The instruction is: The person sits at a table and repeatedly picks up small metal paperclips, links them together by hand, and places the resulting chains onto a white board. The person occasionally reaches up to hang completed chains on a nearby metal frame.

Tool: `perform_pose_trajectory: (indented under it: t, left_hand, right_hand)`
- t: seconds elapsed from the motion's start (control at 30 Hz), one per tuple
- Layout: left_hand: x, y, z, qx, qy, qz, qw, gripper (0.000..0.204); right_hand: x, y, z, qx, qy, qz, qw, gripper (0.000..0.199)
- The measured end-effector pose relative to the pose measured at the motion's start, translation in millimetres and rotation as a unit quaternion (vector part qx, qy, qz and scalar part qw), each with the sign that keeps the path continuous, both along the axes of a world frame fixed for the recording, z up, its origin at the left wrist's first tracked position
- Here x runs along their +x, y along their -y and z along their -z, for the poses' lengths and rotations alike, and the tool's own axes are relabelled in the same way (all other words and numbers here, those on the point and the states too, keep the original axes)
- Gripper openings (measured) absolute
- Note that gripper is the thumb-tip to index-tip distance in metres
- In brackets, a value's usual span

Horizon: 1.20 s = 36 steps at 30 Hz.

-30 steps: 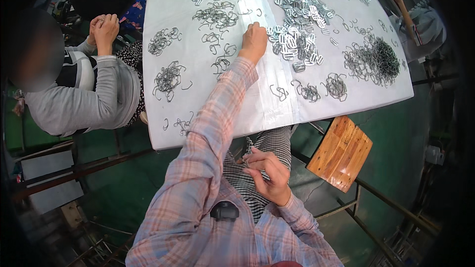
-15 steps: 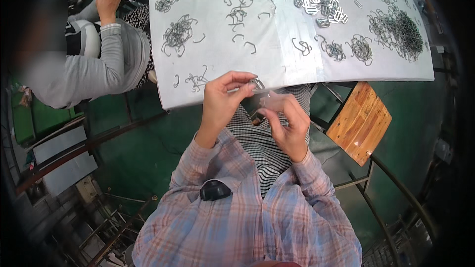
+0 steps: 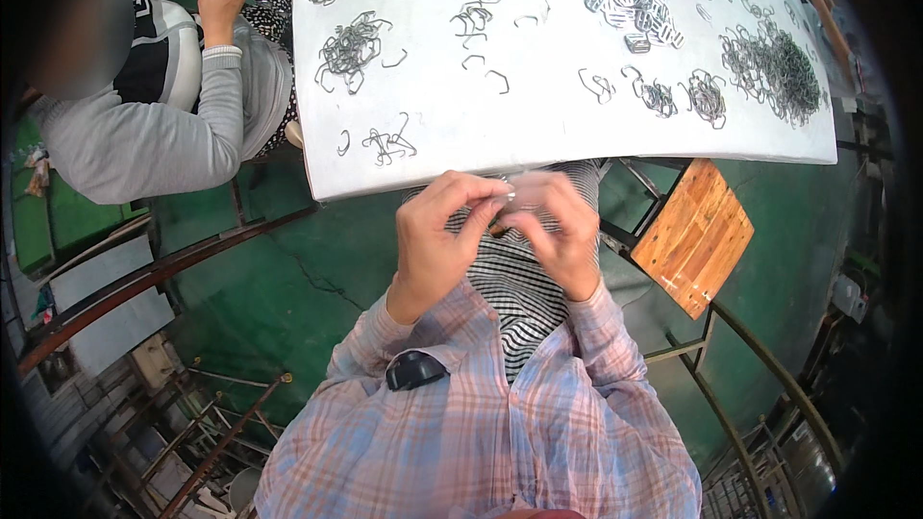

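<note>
My left hand [image 3: 437, 235] is closed in a pinch just off the table's near edge, with a small shiny metal piece [image 3: 507, 190] at its fingertips. Close against it, my right hand [image 3: 560, 229] curls inward, thumb toward the fingers. Those fingers are blurred, and whatever lies in them cannot be made out. Both hands are above my lap in striped trousers. On the white table [image 3: 452, 135] ahead lie bent wire hooks [image 3: 388, 142] in a small loose group, nearest my left hand. A heap of silvery slotted buckles [image 3: 635, 0] lies farther off.
More wire hooks lie in heaps [image 3: 351, 48] at left and in a large dark pile [image 3: 784, 72] at right. A person in a grey sleeve [image 3: 192, 149] sits at the left. Another person's arm [image 3: 822, 19] shows at far right. A wooden stool [image 3: 697, 240] stands right of my lap.
My hands have come together, the left lowering slightly toward the right. The metal loop that showed in my left fingers is now mostly hidden. The seated person's hands have shifted, and an arm appears at far right.
</note>
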<state>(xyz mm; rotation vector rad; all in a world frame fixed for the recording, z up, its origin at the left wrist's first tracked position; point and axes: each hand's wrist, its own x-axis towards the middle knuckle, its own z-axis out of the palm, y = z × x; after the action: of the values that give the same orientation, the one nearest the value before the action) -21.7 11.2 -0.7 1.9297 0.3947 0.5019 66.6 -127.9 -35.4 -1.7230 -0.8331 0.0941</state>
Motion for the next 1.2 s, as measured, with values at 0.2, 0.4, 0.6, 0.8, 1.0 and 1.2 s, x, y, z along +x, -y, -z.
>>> perform_pose_trajectory:
  t: [0.2, 0.4, 0.6, 0.8, 1.0, 1.2]
  left_hand:
    - [-6, 8, -13, 0.013, 0.015, 0.011, 1.0, 0.016]
    - [-10, 7, -8, 0.014, 0.005, 0.011, 1.0, 0.017]
    - [-15, 6, 12, -0.052, -0.028, 0.003, 0.998, 0.017]
    - [-20, 4, 26, -0.153, -0.061, 0.001, 0.986, 0.023]
    - [-12, 8, 22, -0.21, -0.068, -0.023, 0.975, 0.037]
    - [-8, 12, 19, -0.175, -0.056, -0.032, 0.982, 0.037]
  right_hand:
    - [136, -59, 39, -0.012, 0.104, 0.058, 0.993, 0.01]
    - [235, -120, 78, -0.342, 0.14, -0.017, 0.929, 0.015]
    - [197, -82, 65, -0.269, 0.188, -0.075, 0.942, 0.015]
    - [57, -10, 1, -0.107, -0.148, -0.041, 0.982, 0.006]
    - [-4, 9, -10, 0.097, -0.36, -0.03, 0.927, 0.009]
    - [-4, 3, 5, 0.109, -0.273, -0.029, 0.955, 0.008]
